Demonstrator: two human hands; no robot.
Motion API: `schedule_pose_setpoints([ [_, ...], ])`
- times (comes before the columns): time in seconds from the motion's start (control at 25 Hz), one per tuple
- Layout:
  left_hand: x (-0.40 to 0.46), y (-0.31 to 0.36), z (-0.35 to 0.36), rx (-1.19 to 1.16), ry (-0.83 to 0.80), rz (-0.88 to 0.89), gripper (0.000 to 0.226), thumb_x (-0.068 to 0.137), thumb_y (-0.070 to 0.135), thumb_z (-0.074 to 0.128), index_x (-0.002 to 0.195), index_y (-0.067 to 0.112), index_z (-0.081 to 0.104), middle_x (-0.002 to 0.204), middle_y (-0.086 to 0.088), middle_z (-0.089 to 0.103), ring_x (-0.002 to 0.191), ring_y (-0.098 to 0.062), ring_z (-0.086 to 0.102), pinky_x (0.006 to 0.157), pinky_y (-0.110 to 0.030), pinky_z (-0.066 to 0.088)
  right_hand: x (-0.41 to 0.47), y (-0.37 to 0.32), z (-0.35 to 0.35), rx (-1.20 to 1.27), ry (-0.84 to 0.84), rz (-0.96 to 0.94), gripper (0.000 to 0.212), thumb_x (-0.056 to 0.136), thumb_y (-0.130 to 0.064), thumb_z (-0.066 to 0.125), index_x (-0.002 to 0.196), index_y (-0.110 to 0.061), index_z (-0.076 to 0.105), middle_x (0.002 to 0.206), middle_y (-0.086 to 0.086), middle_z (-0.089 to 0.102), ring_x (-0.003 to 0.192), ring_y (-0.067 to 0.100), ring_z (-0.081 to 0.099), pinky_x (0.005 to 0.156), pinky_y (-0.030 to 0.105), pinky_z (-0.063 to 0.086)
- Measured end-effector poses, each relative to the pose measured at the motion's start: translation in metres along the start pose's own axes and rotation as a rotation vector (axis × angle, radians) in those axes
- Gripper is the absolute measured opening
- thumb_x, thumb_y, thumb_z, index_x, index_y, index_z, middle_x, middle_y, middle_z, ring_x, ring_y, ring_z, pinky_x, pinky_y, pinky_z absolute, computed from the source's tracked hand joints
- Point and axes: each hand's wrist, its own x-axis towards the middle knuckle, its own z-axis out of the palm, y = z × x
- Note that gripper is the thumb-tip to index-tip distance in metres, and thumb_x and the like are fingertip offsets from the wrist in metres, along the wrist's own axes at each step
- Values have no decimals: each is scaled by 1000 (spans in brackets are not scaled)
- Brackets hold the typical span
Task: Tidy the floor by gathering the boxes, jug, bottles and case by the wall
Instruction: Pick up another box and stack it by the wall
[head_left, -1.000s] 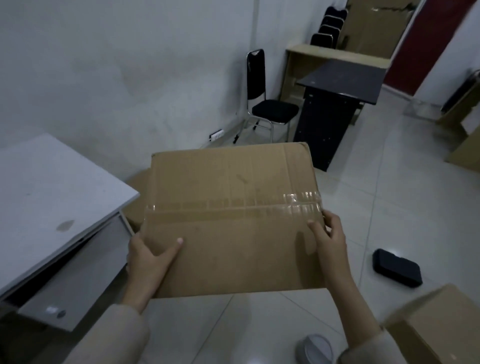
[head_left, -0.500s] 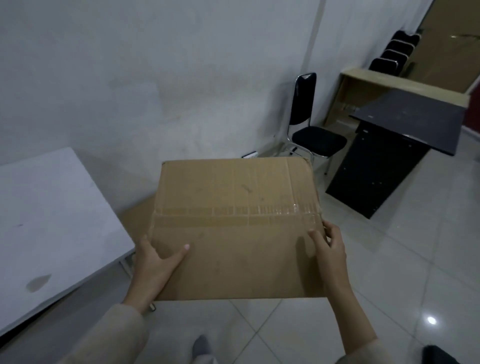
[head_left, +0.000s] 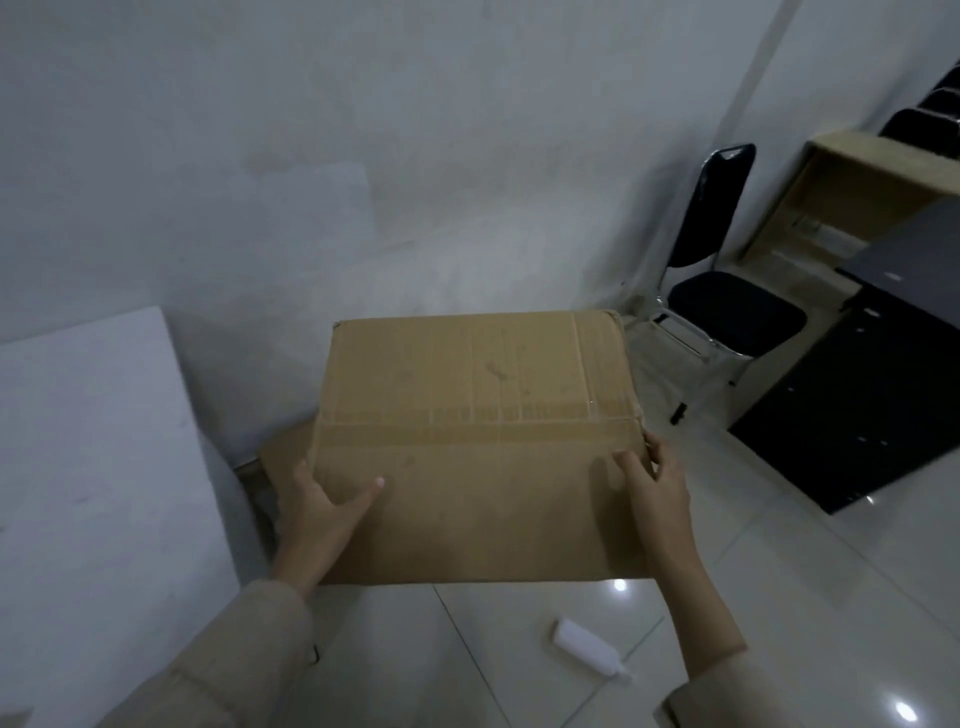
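Two hands carry one cardboard box (head_left: 475, 447) at the centre of the head view, held in the air above the tiled floor (head_left: 779, 597) and close to the white wall (head_left: 363, 156). The left hand (head_left: 317, 512) grips the box's left edge, thumb laid flat across the top face and fingers hidden beneath. The right hand (head_left: 657, 486) grips the right edge near the tape seam, thumb on top and fingers curled round the side. The box lies roughly level, flaps closed, with a strip of clear tape running across its top.

A second piece of brown cardboard (head_left: 285, 449) shows just behind and below the carried box's left corner, against the wall; whether it is a whole box cannot be told. A white bottle (head_left: 589, 647) lies on its side on the floor, below the box's near right corner and well apart from the wall.

To the left stands a white worktop (head_left: 93, 441), its corner near the left hand. To the right, a black chair (head_left: 727, 291) with a chrome frame stands by the wall, beside a black desk (head_left: 872, 395) and a pale wooden desk (head_left: 862, 192) behind it. Beige sleeves cover both forearms
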Motion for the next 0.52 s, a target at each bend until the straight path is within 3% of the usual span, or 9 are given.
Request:
schedule_pose_setpoints([
  [0.08,33,-16,2,17,49,-42,108,37,82,67,125,23,46,124,-6,58,113,-30,56,95,-52,47,31,-2,28,-9,-64,3,58,79,-39,50,133,-20,39,129,1,47,113,19,47,87,35,37],
  [0.12,44,-16,2,16,76,-60,104,40,79,69,124,22,47,123,-7,59,112,-31,57,95,-52,48,46,-2,43,-12,-94,4,56,83,-38,51,133,-18,39,131,3,48,112,19,47,87,35,38],
  [0.24,75,-15,5,-33,148,-156,76,61,41,82,122,13,48,120,-7,58,110,-29,57,96,-47,46,92,1,95,-29,-201,14,46,91,-23,50,134,-14,38,132,8,48,108,15,45,89,33,37],
  [0.36,118,-28,7,15,233,-258,81,56,41,84,124,14,48,121,-12,59,112,-32,57,96,-49,46,146,7,155,-61,-336,47,44,92,-20,48,135,-13,38,135,10,48,112,19,46,93,33,37],
  [0.52,177,-49,11,18,331,-402,82,63,14,83,131,4,37,131,-22,49,120,-37,49,102,-50,40,205,22,235,-169,-496,98,56,87,-14,54,139,-13,33,139,10,44,126,28,43,105,43,37],
])
